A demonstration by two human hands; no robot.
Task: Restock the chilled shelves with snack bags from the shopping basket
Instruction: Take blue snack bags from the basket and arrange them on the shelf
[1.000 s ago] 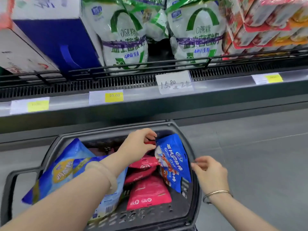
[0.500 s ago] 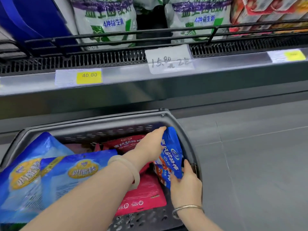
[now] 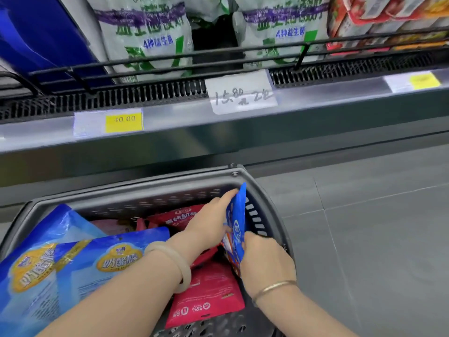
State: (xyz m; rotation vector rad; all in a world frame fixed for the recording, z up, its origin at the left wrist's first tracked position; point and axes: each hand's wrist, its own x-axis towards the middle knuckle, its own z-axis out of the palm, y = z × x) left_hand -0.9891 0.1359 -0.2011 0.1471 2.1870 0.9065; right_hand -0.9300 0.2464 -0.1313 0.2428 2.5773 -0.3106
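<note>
A grey shopping basket point(image 3: 264, 198) sits below me, holding snack bags. A small blue snack bag point(image 3: 237, 224) stands on edge against the basket's right wall. My left hand point(image 3: 209, 222) lies flat along the bag's left face, fingers straight and reaching to its top. My right hand point(image 3: 264, 261) grips the bag's lower edge from the near side, fingers curled round it. Red snack bags point(image 3: 209, 297) lie on the basket floor beneath my arms. Two large blue bags with yellow labels point(image 3: 80, 263) fill the basket's left side.
The chilled shelf point(image 3: 218, 122) runs across in front, with price tags on its rail and a black wire guard point(image 3: 170, 62). White-and-green bags point(image 3: 150, 35), a blue box point(image 3: 41, 30) and red cartons point(image 3: 364, 15) stand on it. Grey tiled floor point(image 3: 376, 227) lies to the right.
My right hand moved in from outside the basket rim and took hold of the small blue bag's lower edge. My left hand slid along the bag, which turned upright against the basket wall. The view tilted down.
</note>
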